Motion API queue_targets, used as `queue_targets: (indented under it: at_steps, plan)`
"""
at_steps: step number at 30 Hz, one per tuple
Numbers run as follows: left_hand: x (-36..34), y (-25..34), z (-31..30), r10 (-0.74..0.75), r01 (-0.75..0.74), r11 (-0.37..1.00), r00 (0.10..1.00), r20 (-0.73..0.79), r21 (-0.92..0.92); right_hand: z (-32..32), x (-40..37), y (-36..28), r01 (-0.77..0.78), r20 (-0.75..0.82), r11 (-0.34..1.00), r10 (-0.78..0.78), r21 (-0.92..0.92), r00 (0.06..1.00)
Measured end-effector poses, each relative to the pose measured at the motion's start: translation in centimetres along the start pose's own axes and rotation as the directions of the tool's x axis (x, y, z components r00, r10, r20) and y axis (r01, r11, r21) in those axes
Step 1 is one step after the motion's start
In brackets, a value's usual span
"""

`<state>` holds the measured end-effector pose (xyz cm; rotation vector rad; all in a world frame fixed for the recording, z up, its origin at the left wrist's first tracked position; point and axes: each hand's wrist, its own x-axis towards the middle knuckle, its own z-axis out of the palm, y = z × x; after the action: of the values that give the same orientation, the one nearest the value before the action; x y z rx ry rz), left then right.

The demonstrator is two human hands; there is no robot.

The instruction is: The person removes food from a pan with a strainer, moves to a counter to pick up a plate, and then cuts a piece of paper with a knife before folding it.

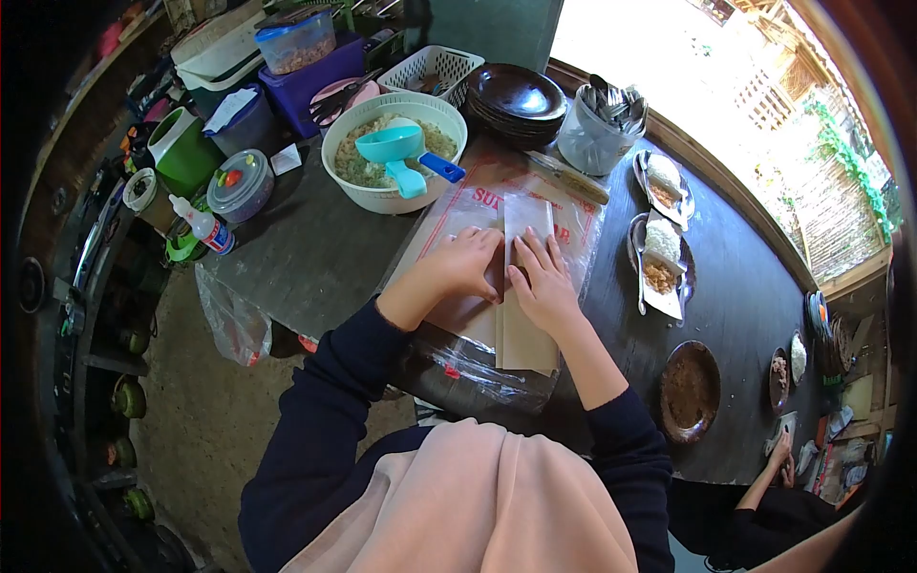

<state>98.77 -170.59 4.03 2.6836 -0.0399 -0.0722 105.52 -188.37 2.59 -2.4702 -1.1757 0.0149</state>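
Observation:
A folded sheet of brown wrapping paper (527, 342) lies on a plastic pack with red lettering (468, 201). My left hand (468, 263) is at the paper's left fold, its fingers bent and its thumb along the edge; the fingertips are partly hidden. Flat on the folded strip rests my right hand (543, 282), fingers stretched out. Just beyond the hands stands a white basin of rice (344, 177), with a turquoise scoop (392, 143) and a blue-handled utensil (441, 167) in it.
Stacked dark plates (516, 95) and a tub of cutlery (597, 134) stand at the back. To the right are plates of rice and food (659, 253) and a brown dish (690, 392). Another person's hand (781, 458) shows at far right. A bottle (205, 227) stands left.

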Motion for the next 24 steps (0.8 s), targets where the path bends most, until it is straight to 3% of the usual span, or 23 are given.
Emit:
queue_targets:
  at_steps: [8, 13, 16, 24]
  plan:
    - [-0.3, 0.4, -0.2, -0.042, 0.041, 0.992, 0.999, 0.0, -0.116, 0.2, 0.0, -0.5, 0.016, 0.01, 0.998, -0.015, -0.062, 1.0]
    - [-0.6, 0.6, -0.2, -0.027, 0.027, 1.0, 0.998, -0.059, -0.008, 0.6, 0.1, -0.3, 0.016, 0.006, 0.996, -0.015, -0.083, 1.0]
    - [-1.1, 1.2, -1.0, -0.031, 0.032, 0.999, 0.998, 0.048, -0.012, 1.0, -0.5, -0.4, 0.016, -0.008, 0.996, -0.016, -0.085, 1.0]
    - [-0.7, 0.9, -0.8, -0.055, 0.053, 0.997, 0.998, 0.041, 0.063, 1.1, 0.2, -0.5, -0.001, -0.005, 0.993, 0.001, -0.121, 1.0]
